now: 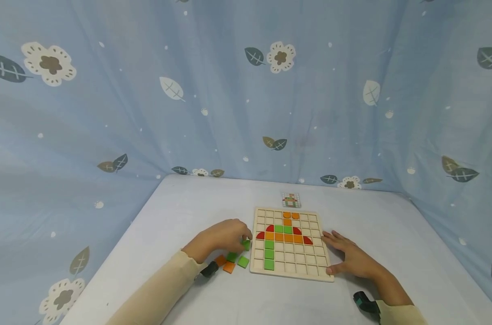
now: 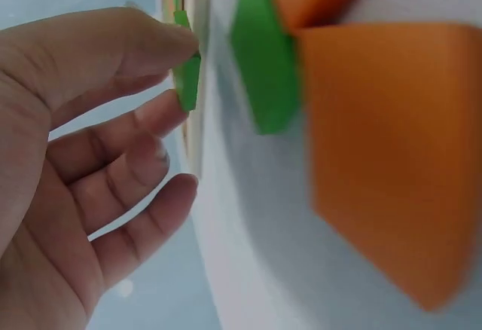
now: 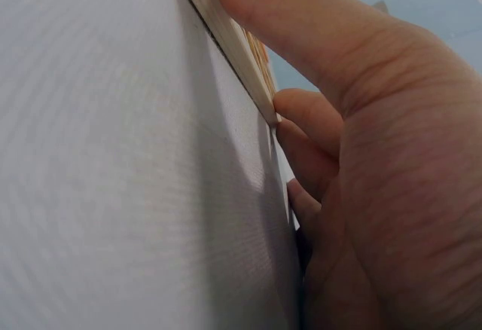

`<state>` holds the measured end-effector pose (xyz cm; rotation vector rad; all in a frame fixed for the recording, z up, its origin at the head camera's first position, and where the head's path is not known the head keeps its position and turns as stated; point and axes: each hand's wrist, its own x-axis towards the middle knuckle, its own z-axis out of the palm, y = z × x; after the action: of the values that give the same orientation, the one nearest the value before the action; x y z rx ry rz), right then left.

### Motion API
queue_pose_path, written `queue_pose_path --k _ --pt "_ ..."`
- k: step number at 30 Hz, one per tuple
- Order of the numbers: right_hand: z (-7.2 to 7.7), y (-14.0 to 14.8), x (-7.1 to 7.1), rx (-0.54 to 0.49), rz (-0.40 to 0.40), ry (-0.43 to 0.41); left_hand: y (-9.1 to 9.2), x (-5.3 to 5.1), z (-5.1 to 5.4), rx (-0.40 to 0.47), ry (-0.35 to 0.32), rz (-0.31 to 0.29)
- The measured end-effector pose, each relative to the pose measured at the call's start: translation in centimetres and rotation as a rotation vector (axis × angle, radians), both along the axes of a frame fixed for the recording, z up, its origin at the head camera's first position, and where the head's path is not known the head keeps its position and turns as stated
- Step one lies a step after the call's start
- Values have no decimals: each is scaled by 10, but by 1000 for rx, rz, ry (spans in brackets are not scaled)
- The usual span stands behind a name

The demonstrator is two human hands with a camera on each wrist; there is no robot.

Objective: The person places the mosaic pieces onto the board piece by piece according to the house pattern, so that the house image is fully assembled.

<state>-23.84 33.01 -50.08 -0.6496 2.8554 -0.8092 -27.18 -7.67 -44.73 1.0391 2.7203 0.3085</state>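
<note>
A wooden grid board [image 1: 292,275] lies on the table, with green, orange and red pieces set in its cells. Left of it, my left hand [image 1: 229,234] pinches a green square tile [image 2: 188,83] between thumb and index finger, close to the board's left edge. The other fingers of that hand are loosely bent and hold nothing. My right hand [image 1: 351,257] rests against the board's right edge, thumb and fingertips touching the wooden rim [image 3: 245,66]. Below the left hand lie loose tiles, including a green tile [image 1: 243,262] and an orange tile [image 1: 229,267].
Behind the board lies a small card [image 1: 290,200] printed with a coloured grid pattern. The white table [image 1: 213,194] ends at a blue curtain [image 1: 229,90] with flowers and leaves. Dark devices sit at both wrists, one being the right wrist device [image 1: 365,303].
</note>
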Motion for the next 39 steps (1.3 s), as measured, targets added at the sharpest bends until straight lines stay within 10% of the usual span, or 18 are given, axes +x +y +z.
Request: queue_pose_path --k 16,39 --pt "-4 1 0 -19 15 -2 47 -18 5 50 122 -183" --pt "2 -2 1 -11 14 -4 118 -23 1 -9 141 -240"
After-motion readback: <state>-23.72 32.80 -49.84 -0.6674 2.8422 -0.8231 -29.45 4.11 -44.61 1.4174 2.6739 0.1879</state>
